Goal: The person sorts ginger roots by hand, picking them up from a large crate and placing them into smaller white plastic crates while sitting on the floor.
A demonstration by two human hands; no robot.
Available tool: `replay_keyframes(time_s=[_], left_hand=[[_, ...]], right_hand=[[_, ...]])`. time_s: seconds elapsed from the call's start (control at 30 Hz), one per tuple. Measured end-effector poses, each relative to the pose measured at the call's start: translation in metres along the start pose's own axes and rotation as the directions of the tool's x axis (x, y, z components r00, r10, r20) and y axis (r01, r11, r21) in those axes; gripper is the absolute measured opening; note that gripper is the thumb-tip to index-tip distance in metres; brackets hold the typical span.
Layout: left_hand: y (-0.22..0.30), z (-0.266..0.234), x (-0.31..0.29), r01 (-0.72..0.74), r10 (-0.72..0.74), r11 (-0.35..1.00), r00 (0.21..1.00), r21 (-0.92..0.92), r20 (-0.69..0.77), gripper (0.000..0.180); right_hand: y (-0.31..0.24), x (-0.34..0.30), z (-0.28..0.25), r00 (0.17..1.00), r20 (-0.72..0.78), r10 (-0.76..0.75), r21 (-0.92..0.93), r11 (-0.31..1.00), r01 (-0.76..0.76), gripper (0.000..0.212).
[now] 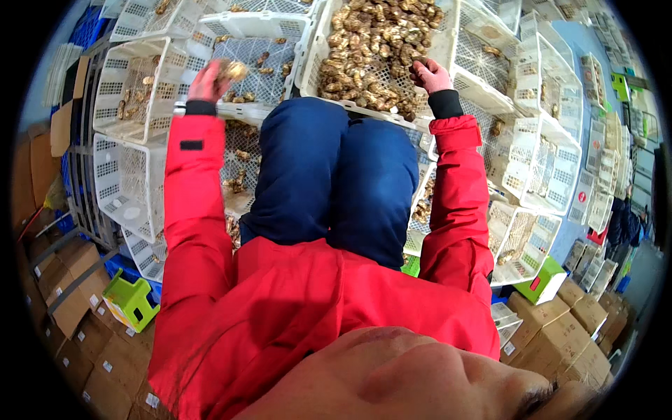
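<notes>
Though blurry, clump in left grip.

I count one left hand, upper left; one right hand, upper right of centre; one heaped crate, top centre; two blue trouser legs, centre.

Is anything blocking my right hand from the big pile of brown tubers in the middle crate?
Nothing visible is. Your right hand is over the right side of the open-topped white plastic crate, by the right edge of the brown tubers, with no lid between.
</notes>
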State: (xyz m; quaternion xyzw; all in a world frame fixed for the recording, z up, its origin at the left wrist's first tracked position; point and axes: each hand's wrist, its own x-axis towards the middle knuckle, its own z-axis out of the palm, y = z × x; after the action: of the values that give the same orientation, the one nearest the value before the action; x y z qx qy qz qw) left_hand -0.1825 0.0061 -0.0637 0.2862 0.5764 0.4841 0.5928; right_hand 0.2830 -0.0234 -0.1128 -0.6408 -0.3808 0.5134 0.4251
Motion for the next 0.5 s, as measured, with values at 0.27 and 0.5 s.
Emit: replay_keyframes(time_s=[0.27, 0.5], left_hand=[[-0.074, -0.249, -0.126, 0.492, -0.482, 0.866, 0.780, -0.084, -0.400, 0.041], [-0.054, -0.394, -0.183, -0.152, -0.245, 0.908, 0.563, -0.390, -0.789, 0.032]], right_hand=[[0.036, 0.111, 0.069, 0.989, 0.134, 0.058, -0.457, 0.889, 0.010, 0.042], [0.061, 0.139, 0.117, 0.993, -0.119, 0.008, -0.895, 0.433, -0.111, 0.072]])
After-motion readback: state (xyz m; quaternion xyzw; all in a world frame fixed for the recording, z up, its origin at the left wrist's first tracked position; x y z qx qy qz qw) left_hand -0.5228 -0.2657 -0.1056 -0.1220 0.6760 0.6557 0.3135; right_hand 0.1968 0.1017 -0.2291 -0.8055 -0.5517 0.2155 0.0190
